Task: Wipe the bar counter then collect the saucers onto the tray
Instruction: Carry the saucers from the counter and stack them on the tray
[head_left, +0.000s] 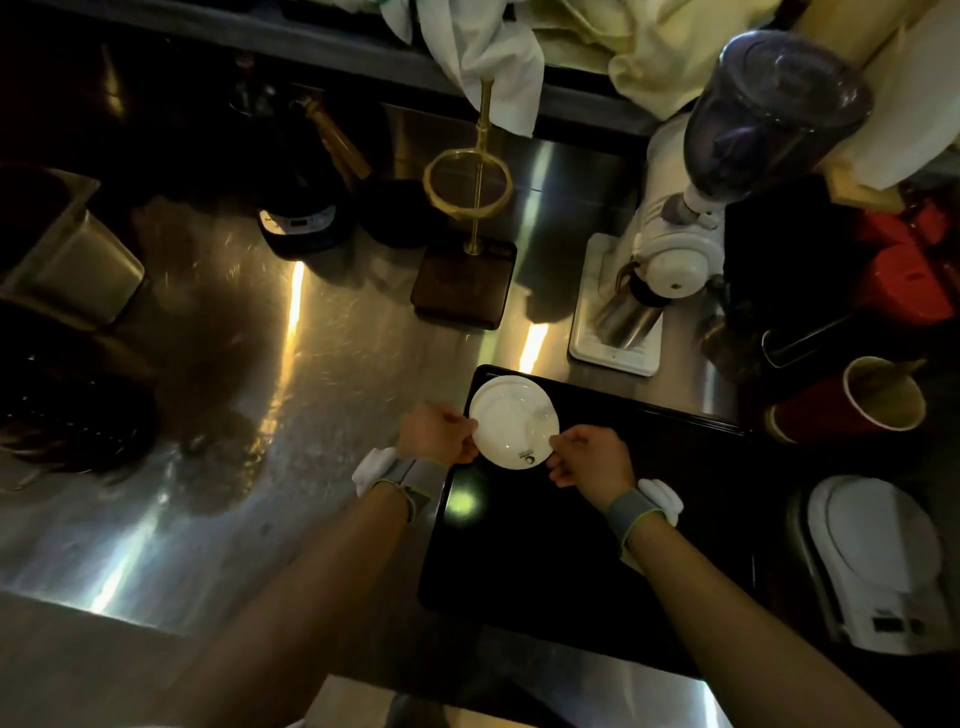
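White saucers sit stacked at the far left corner of a black tray on the steel bar counter. The top saucer overlaps another beneath it, and its near rim bears a small dark logo. My left hand pinches the stack's left rim. My right hand pinches the near right rim. Both wrists wear grey bands with white devices. Whether the saucers rest on the tray or hover just above it is unclear.
A brass pour-over stand on a wooden base stands beyond the tray. A white coffee grinder is at the right, with a red paper cup and a white scale. White cloths hang at the back. A steel bin sits far left.
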